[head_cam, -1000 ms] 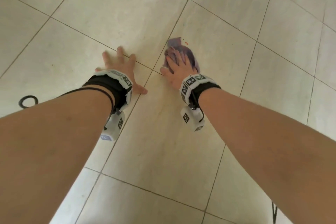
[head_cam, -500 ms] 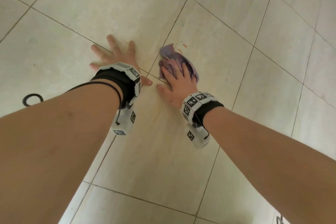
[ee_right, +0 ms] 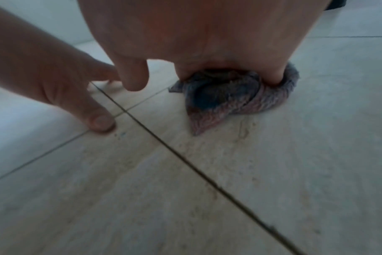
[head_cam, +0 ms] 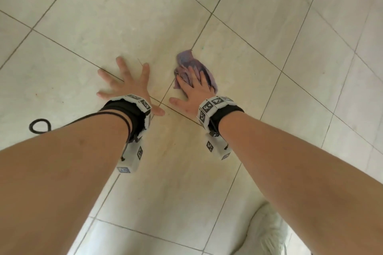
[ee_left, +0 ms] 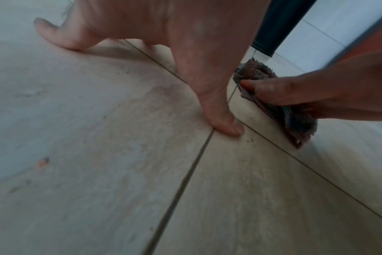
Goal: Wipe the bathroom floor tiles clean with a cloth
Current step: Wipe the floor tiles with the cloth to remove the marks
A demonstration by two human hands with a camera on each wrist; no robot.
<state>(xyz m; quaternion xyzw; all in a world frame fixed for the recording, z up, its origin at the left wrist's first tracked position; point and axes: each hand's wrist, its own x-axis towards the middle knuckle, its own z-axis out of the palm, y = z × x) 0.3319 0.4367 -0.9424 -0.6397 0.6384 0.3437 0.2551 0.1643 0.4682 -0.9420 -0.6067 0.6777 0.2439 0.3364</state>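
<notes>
Your right hand (head_cam: 194, 91) presses the bunched purple cloth (head_cam: 204, 72) onto the floor tiles (head_cam: 238, 68), fingers extended, while your left hand (head_cam: 126, 86) lies flat with fingers splayed.

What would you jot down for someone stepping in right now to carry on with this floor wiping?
Left hand: open, fingers spread, braced flat on the floor tiles.
Right hand: fingers pressing the bunched purple cloth onto the tile just right of the grout crossing.
Done: cannot tell how much has been wiped.
Left: brownish staining on the tile nearest you, small specks by the left thumb.
</notes>
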